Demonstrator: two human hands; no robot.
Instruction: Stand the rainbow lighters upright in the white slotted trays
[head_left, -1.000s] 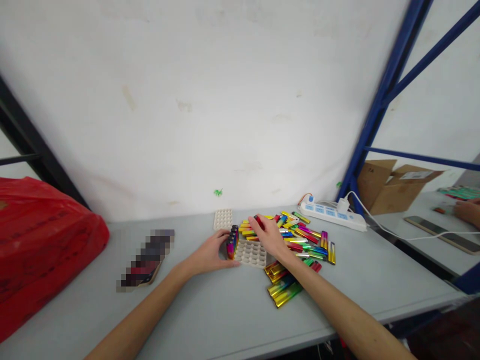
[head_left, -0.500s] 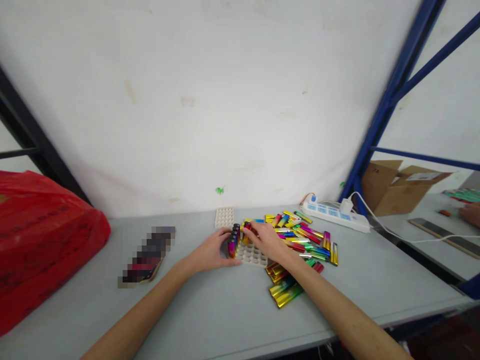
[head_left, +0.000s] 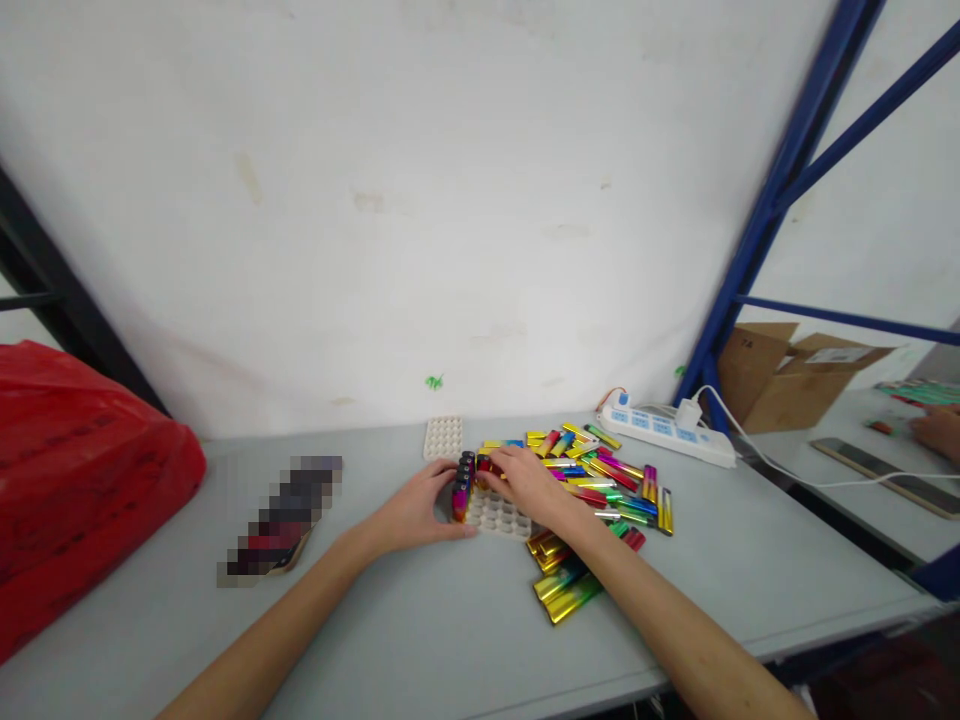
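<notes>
A white tray with rows of round pockets lies in front of me. Along its left side stands a row of lighters with black tops and shiny pink, purple and gold bodies. My left hand curves round the tray's left end, thumb at the front corner and fingers behind the row. Over the tray's back part, my right hand pinches a red lighter held upright just right of the row. My fingers partly cover it, and its lower end is hidden.
Loose metallic lighters lie heaped to the right. A second white tray rests by the wall. A power strip, cardboard box, red bag and pixelated phone-like object are around. Another person's hand shows far right.
The whole view has shifted slightly. My right hand has moved a little closer to the standing row with the red lighter, while my left hand keeps its place at the tray.
</notes>
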